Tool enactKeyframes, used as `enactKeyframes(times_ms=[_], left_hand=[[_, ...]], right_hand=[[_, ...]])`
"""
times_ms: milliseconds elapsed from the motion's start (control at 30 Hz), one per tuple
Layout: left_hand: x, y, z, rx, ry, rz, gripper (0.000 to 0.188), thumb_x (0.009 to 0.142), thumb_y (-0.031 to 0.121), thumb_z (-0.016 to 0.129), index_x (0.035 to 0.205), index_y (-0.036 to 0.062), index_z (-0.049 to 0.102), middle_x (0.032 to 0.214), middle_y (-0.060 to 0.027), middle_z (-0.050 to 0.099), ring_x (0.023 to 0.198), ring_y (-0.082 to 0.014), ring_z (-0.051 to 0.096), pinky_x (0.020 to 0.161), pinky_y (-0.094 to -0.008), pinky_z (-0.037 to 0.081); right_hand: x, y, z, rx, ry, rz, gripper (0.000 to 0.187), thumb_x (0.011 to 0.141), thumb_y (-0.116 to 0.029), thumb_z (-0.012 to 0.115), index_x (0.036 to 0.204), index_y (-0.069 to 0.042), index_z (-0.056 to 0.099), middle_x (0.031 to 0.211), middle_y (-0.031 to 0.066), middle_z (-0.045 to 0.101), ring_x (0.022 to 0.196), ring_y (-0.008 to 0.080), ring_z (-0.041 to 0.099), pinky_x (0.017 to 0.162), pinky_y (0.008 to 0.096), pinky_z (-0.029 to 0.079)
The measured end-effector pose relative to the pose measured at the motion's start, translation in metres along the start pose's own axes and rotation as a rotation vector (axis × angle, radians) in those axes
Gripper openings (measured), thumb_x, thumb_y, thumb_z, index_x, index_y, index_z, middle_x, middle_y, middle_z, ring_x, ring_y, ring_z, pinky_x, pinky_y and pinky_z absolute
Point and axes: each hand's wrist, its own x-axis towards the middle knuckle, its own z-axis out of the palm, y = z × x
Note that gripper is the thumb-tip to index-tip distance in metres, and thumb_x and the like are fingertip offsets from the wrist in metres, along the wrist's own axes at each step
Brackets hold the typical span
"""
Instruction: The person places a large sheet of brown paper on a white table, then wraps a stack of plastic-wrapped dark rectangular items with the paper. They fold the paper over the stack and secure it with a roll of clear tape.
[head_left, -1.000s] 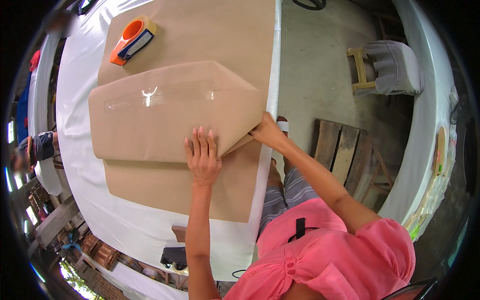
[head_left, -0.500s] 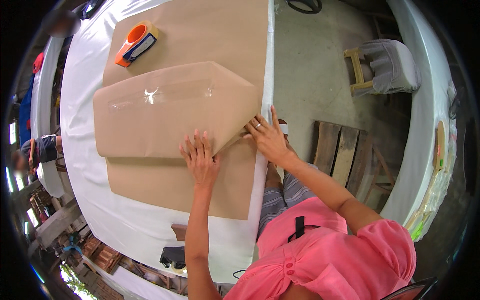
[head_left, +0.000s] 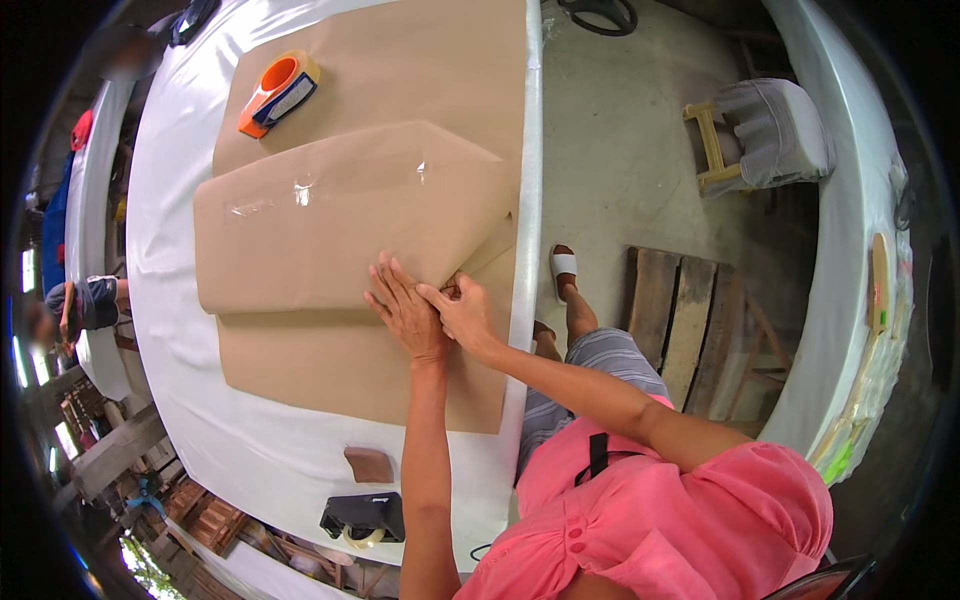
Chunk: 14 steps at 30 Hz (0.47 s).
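A folded brown paper packet [head_left: 330, 240], with clear tape along its upper part, lies on a larger brown paper sheet [head_left: 290, 360]. My left hand [head_left: 408, 312] rests flat on the packet's near edge, its fingers stretched out. Right beside it, my right hand [head_left: 466, 315] has curled fingers gripping the paper at the fold of the packet's right end. Its fingertips are partly hidden there. To the right of that grip, the end flap [head_left: 492, 250] stands slightly raised. An orange tape dispenser [head_left: 278, 92] with a roll of tape sits on the sheet beyond the packet.
White sheeting [head_left: 310, 425] covers the table. On its near part are a brown block [head_left: 369, 465] and a black tape dispenser [head_left: 362, 517]. Right of the table stand a wooden slatted bench [head_left: 670, 310] and a plastic-wrapped stool [head_left: 770, 130]. Another person [head_left: 90, 305] is at the far left.
My right hand has moved left from the packet's right corner to beside my left hand. My left hand has shifted slightly right. The packet's right end now looks looser.
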Motion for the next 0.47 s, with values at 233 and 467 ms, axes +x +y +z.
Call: enactKeyframes(times_ms=[233,467], left_hand=[[-0.001,0.000,-0.007,0.053,-0.102,0.013,0.079,0.080,0.021,0.063,0.143,0.0006,0.019,0.150,-0.0134,0.025,0.139,-0.0335,0.022,0.111,-0.0519,0.015],[0.000,0.000,-0.016,0.044,-0.227,-0.004,0.090,0.074,0.016,0.069,0.145,0.0038,0.015,0.152,-0.0143,0.020,0.140,-0.0354,0.017,0.111,-0.0546,0.010]], right_hand=[[0.013,-0.018,-0.018,0.244,0.052,0.105,0.027,0.083,-0.018,0.069,0.071,0.000,0.054,0.056,0.0008,0.050,0.039,0.0079,0.043,0.032,0.0255,0.030],[0.089,-0.079,-0.161,0.357,0.308,-0.467,0.023,0.085,-0.021,0.067,0.074,-0.004,0.056,0.054,0.0012,0.050,0.039,0.0086,0.043,0.035,0.0229,0.034]])
